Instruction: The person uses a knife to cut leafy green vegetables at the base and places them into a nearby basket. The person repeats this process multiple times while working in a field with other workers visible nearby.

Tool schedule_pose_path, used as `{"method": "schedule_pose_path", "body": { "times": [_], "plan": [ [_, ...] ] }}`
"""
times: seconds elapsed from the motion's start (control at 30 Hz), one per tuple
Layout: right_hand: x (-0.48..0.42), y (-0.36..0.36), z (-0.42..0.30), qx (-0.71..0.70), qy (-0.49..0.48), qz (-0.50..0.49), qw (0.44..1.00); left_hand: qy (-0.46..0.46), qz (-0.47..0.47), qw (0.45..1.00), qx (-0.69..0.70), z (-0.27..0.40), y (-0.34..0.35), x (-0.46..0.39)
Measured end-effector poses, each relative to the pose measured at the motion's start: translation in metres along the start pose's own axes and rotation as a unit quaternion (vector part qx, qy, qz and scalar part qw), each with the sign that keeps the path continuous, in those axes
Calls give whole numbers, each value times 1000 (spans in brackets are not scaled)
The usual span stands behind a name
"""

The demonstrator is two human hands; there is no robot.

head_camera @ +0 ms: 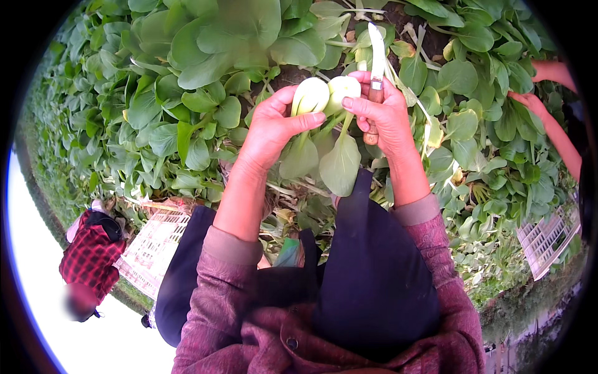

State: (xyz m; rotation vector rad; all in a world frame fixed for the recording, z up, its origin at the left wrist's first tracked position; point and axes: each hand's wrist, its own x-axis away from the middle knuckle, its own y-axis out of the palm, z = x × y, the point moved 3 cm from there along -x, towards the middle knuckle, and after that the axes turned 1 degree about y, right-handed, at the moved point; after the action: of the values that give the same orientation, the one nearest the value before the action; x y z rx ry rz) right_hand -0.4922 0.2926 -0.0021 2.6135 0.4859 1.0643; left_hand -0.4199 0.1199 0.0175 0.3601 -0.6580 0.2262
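Note:
Two pale-based heads of bok choy are held side by side in front of me, their leaves hanging toward my lap. My left hand (280, 124) grips the left bok choy (310, 97), thumb across its stalks. In my right hand (383, 110) is a knife (377, 56) with a curved metal blade pointing away from me and a wooden handle. The same hand's thumb and fingers also pinch the right bok choy (343, 93). The two white bases touch or nearly touch.
Leafy bok choy plants (196, 56) grow densely ahead and to both sides. A plastic crate (152, 248) stands at left near a person in a checked shirt (88, 259). Another person's arms (551, 117) reach into plants at right. Another crate (549, 243) sits at far right.

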Motion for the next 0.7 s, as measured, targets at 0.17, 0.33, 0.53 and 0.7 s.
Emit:
{"method": "schedule_pose_path", "body": {
  "times": [0.17, 0.33, 0.53, 0.7],
  "plan": [
    [8, 5, -5, -78, -5, 7, 997, 4, -71, 996, 54, 12, 23, -12],
    [11, -11, -22, 43, -23, -3, 999, -9, -112, 992, -50, 19, 36, -27],
    [14, -36, -38, 232, -56, 57, 969, 0, -165, 934, -318, 56, 51, -49],
    [0, -56, -29, 282, -81, 192, 936, 40, -189, 901, -388, 86, 58, -89]
  ]
}}
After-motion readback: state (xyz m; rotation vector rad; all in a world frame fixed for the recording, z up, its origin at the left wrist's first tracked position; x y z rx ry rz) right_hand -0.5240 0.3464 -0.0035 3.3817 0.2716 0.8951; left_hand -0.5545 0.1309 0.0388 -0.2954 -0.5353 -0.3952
